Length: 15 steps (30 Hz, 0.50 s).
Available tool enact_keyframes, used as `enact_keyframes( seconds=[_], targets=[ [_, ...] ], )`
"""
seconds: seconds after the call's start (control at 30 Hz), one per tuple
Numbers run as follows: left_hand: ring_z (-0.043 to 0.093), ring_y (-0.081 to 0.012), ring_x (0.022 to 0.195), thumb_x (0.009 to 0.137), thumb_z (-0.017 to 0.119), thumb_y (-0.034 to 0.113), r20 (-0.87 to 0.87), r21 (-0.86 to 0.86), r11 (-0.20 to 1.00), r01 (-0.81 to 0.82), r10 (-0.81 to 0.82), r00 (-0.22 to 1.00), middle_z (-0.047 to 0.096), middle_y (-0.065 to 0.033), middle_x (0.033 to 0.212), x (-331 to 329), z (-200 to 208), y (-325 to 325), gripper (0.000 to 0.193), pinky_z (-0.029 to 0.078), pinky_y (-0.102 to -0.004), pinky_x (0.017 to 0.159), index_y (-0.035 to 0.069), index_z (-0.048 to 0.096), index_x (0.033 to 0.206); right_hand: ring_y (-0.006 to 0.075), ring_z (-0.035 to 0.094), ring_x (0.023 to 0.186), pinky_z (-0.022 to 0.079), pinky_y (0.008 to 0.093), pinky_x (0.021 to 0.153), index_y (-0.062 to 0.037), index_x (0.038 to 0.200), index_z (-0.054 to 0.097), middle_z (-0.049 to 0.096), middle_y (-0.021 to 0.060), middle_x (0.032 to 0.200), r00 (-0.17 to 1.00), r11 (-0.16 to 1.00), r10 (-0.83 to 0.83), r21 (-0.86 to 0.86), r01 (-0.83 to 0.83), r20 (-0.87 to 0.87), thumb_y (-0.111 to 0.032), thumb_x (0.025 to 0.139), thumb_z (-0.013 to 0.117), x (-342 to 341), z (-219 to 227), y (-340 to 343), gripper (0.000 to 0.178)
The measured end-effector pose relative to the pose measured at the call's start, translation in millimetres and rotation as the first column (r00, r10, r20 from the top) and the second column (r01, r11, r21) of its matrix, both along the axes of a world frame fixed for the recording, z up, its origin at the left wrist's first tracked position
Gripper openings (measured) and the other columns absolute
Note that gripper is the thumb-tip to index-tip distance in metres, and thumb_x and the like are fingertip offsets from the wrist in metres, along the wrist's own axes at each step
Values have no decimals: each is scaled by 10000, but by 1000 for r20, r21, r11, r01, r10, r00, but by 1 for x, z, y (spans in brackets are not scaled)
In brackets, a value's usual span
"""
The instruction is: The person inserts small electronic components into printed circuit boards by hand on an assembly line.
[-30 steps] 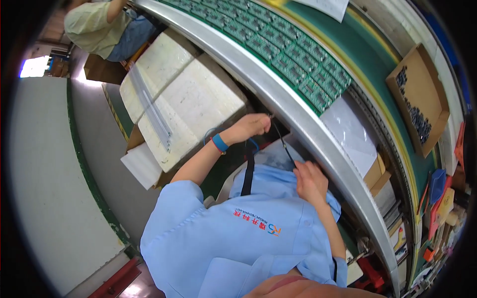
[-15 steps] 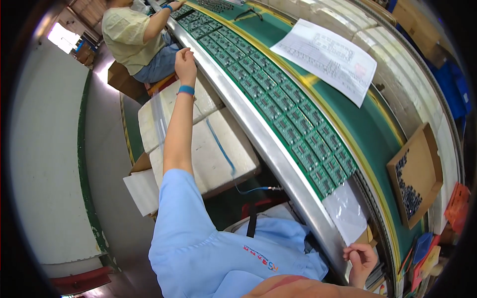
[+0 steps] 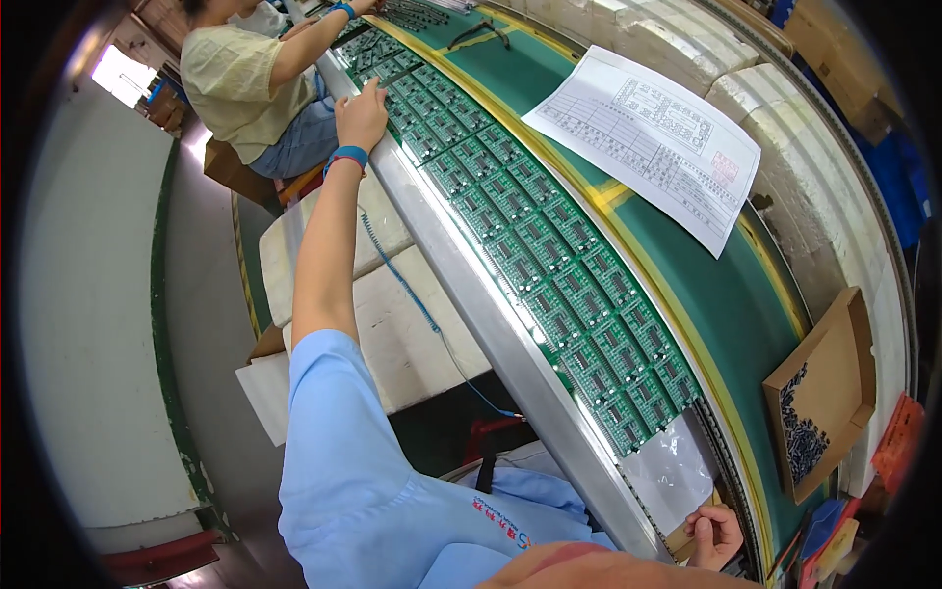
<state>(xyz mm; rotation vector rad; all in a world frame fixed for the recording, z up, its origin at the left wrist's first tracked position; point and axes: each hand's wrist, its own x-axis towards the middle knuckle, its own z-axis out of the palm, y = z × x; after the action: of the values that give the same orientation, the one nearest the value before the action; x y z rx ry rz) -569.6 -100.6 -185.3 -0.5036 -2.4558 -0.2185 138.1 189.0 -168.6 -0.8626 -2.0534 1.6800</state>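
The left grip (image 3: 361, 115) reached up to the near edge of the green circuit boards (image 3: 536, 233), index finger extended toward them; whether its fingertips had closed on anything could not be told from where I stood. The right grip (image 3: 714, 535), its fingers loosely curled, lay just beside a clear plastic sheet (image 3: 672, 476); whether thumb and finger met could not be told either. The boards, set edge to edge in long rows, ran between a silver rail (image 3: 461, 285) and the yellow-bordered green bench (image 3: 721, 280). On the bench's far side were a printed paper (image 3: 648, 137) and a tilted cardboard tray (image 3: 832, 398) with small dark parts (image 3: 805, 447). A blue wristband (image 3: 347, 154) circled the left wrist; beyond, a co-worker (image 3: 228, 93) in pale yellow sat at the same rail.
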Motion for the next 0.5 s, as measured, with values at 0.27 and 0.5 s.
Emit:
enact_keyframes(
  seconds=[0.27, 0.5],
  targets=[
    [617, -309, 894, 955, 345, 274, 115, -85, 996, 27, -17, 993, 658, -184, 869, 39, 4, 8, 367, 272, -491, 989, 104, 500, 1240, 114, 548, 649, 452, 217, 608, -3, 938, 580, 582, 70, 788, 998, 999, -51, 15, 51, 36, -158, 875, 604, 15, 24, -23, 169],
    [615, -287, 920, 958, 345, 285, 139, -93, 988, 126, -112, 984, 662, -155, 925, 98, 3, 19, 371, 242, -508, 1012, 113, 485, 1255, 89, 529, 643, 419, 187, 582, 9, 910, 606, 574, 56, 784, 987, 987, -157, 14, 157, -36, -103, 862, 593, 58, 21, -37, 123]
  ],
)
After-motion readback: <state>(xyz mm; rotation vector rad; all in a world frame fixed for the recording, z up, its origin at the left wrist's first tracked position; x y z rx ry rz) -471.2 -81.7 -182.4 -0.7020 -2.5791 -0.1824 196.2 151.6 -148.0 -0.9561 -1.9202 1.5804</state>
